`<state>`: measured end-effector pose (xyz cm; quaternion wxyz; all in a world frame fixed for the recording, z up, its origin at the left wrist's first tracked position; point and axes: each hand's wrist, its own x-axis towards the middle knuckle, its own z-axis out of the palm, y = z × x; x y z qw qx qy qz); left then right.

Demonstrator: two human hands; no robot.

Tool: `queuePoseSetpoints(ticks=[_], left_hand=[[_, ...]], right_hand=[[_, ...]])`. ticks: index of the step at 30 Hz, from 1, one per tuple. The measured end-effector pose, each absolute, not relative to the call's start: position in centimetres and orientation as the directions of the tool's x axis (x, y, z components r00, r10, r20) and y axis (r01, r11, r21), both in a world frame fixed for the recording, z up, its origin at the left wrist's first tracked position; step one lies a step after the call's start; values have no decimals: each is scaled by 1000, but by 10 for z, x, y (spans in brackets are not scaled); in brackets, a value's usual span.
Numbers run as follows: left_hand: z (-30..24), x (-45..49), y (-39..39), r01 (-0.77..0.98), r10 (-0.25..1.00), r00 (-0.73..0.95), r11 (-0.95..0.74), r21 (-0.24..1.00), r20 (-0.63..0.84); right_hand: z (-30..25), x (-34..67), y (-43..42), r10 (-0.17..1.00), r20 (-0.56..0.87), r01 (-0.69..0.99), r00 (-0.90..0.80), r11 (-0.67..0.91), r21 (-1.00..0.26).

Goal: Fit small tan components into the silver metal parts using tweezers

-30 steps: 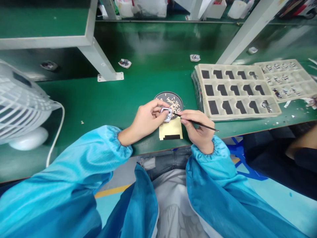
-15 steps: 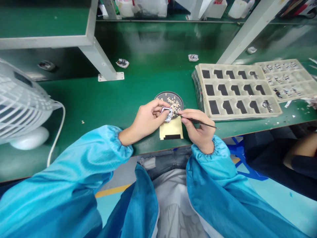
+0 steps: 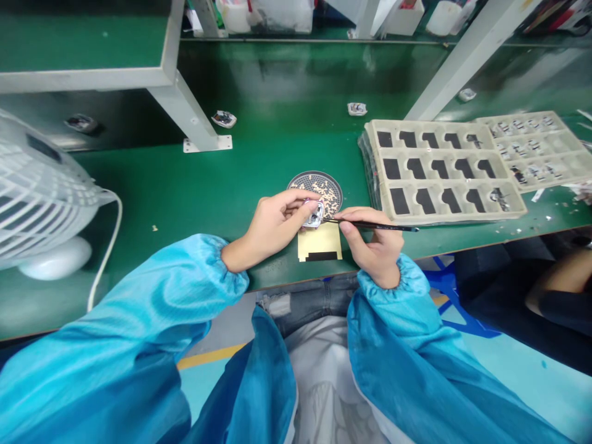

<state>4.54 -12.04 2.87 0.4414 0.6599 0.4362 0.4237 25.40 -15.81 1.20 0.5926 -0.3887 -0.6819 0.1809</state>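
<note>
Between its thumb and fingers, my left hand (image 3: 277, 225) pinches a small white-rimmed electronic part (image 3: 315, 214) with dark pieces inside. Dark tweezers (image 3: 379, 226) are gripped in my right hand (image 3: 372, 243), their tips pointing left and ending at the part's right edge. Whether the tips touch it I cannot tell. Below and behind the part lies a round dark perforated dish (image 3: 316, 177) strewn with small beige pieces (image 3: 330, 192). A yellow pad (image 3: 319, 239) with a black strip (image 3: 322, 256) along its near edge rests on the bench just in front of the dish.
A cream compartment tray (image 3: 444, 169) with black pieces stands right of my hands, and another tray (image 3: 541, 145) holds small parts behind it. On the left are a white fan (image 3: 41, 185) and its cable. A metal post (image 3: 194, 117) rises from the green bench (image 3: 185, 185). Another person's arm (image 3: 562, 277) shows at right.
The part in my left hand has turned slightly, showing its inside from another angle. The tweezers have swung closer to level, their rear end shifting right and up.
</note>
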Motion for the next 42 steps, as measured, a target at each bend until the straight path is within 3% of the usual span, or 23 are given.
queuePoseSetpoints(ticks=[8, 14, 21, 24, 26, 27, 29, 30, 32, 34, 42], left_hand=[[31, 42, -118, 289, 935, 226, -332, 898, 273], [33, 40, -115, 237, 956, 175, -271, 933, 234], [34, 32, -108, 299, 971, 117, -234, 925, 208], [33, 31, -106, 219, 969, 166, -218, 951, 184], [32, 32, -106, 117, 959, 212, -216, 969, 188], [31, 33, -106, 80, 955, 221, -221, 972, 199], [31, 36, -107, 72, 956, 206, -228, 971, 209], [31, 38, -108, 94, 960, 193, -225, 970, 203], [33, 41, -108, 156, 967, 169, -216, 964, 189], [37, 43, -109, 212, 968, 155, -226, 951, 195], [56, 50, -113, 248, 984, 122, -158, 956, 131]], right_hand=[[12, 256, -161, 831, 555, 148, -49, 555, -818], [12, 259, -162, 880, 465, -1, -96, 467, -884], [10, 276, -185, 886, 463, -18, -32, 463, -886], [22, 311, -183, 847, 522, 108, 101, 512, -852], [39, 350, -174, 792, 564, 365, 232, 467, -806], [50, 372, -167, 750, 583, 546, 312, 361, -756], [70, 420, -154, 706, 586, 802, 398, 42, -596], [77, 443, -148, 739, 523, 857, 425, -143, -494], [87, 482, -139, 786, 361, 859, 501, -401, -319], [90, 509, -135, 806, 221, 833, 548, -503, -232], [86, 528, -142, 845, 95, 848, 526, -514, -130]])
